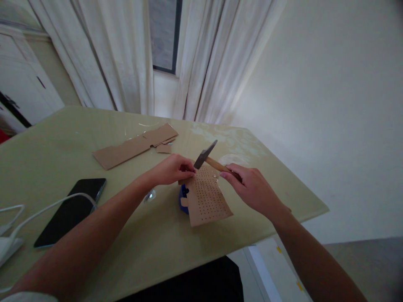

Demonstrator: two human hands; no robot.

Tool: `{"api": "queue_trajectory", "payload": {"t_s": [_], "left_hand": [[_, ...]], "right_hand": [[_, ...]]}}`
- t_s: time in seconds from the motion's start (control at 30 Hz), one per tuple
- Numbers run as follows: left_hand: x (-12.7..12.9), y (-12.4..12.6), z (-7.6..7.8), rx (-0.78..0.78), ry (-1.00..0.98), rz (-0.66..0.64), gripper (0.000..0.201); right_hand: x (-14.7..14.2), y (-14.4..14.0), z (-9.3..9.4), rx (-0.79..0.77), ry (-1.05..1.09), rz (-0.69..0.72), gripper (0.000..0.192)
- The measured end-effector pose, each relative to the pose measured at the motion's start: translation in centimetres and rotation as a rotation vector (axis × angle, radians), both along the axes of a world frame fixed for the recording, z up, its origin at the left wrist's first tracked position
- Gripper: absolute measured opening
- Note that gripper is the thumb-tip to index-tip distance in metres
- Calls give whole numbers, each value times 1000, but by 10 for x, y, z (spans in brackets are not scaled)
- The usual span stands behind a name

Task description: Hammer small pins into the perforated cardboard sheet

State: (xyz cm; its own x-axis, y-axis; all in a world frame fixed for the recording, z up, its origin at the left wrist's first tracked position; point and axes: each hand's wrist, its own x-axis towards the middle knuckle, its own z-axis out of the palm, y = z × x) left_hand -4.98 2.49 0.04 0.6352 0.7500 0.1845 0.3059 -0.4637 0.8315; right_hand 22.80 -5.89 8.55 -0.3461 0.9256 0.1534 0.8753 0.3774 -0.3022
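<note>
1. A hammer [206, 156] with a wooden handle is held by the right hand [252, 188], a little right of the middle of the frame; the fingers are closed around the handle and the metal head is tilted up to the left.
2. The left hand [171, 170] is placed at the upper edge of a perforated cardboard piece [208, 199]; the fingertips are pinched together, but what is between them cannot be told.
3. The cardboard piece is laid over a blue object [183, 200] in the centre of the desk [47, 147].
4. Flat cardboard strips [135, 147] are seen above the hands.
5. A black phone [71, 212] and a white cable [50, 205] are seen at the lower left.
</note>
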Motion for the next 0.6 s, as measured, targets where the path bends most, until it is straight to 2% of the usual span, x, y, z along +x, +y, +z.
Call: {"api": "queue_trajectory", "payload": {"t_s": [0.1,0.3,0.5,0.6], "left_hand": [[1,1,-2,-12,-11,3,20],[-2,3,-3,-7,-8,-20,21],[-5,7,-5,20,-21,15,21],[-5,6,-5,17,-23,-8,19]], "right_hand": [[0,-1,2,50,62,-27,35],[-2,1,-4,-39,-40,21,38],[-2,1,-2,30,28,-10,38],[-1,2,-5,-3,-18,15,37]]}}
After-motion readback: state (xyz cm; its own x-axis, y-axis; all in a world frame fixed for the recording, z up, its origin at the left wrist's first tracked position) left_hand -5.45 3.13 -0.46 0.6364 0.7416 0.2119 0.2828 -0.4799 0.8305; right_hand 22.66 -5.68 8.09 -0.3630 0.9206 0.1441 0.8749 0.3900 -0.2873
